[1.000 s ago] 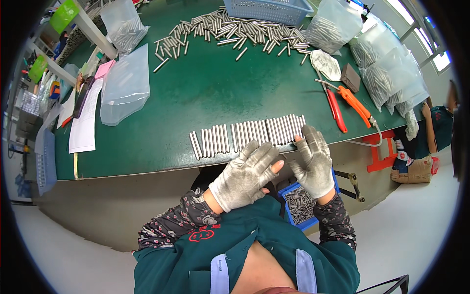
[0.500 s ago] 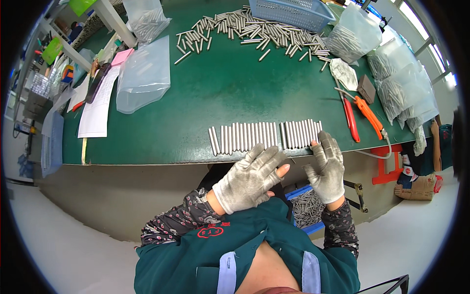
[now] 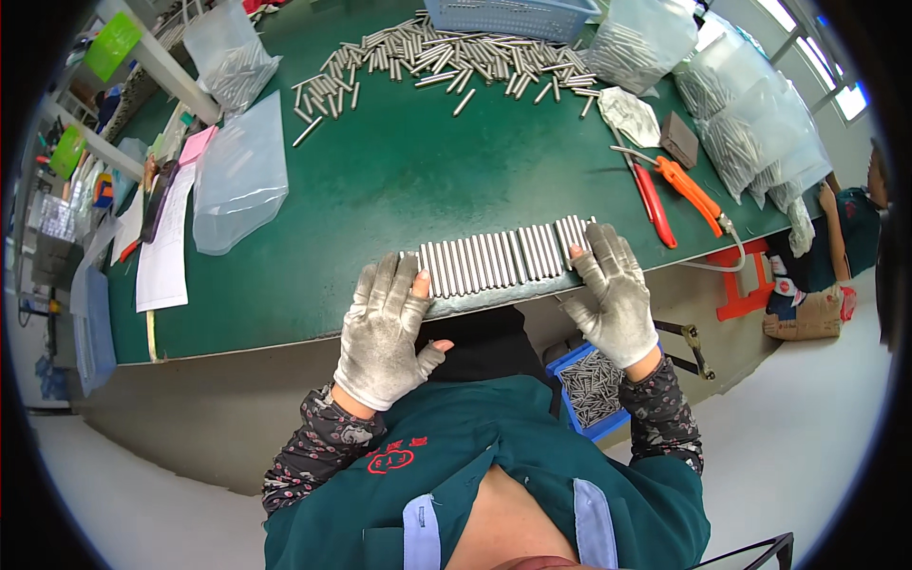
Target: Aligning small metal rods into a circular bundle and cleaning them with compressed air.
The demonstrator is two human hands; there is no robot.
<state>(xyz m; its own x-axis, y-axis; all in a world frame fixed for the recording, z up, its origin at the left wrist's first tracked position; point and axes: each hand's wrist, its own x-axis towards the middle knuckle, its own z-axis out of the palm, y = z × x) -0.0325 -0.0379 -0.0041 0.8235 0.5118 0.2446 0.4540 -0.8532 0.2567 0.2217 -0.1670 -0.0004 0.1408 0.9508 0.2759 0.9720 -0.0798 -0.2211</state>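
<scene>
A row of short metal rods (image 3: 480,261) lies side by side along the front edge of the green table (image 3: 418,176). My left hand (image 3: 385,328), in a grey-white glove with bare fingertips showing, rests flat at the row's left end, its fingers stretched and the thumb apart. At the right end my right hand (image 3: 611,299), gloved the same way, lies with its fingers extended over the last rods, thumb spread. Neither hand grips anything. The rods beneath my fingers are partly hidden.
Loose rods (image 3: 456,57) are heaped at the back before a blue basket (image 3: 513,17). Bags of rods (image 3: 750,133) stand right, near orange-handled air gun (image 3: 689,190) and red-handled tool (image 3: 655,204). A flat plastic bag (image 3: 242,180) lies left. Below the table sits a blue bin (image 3: 594,389).
My left hand has moved left from before the row to its left end. The rods now sit closer together. My right hand stays at the right end. The whole view has shifted.
</scene>
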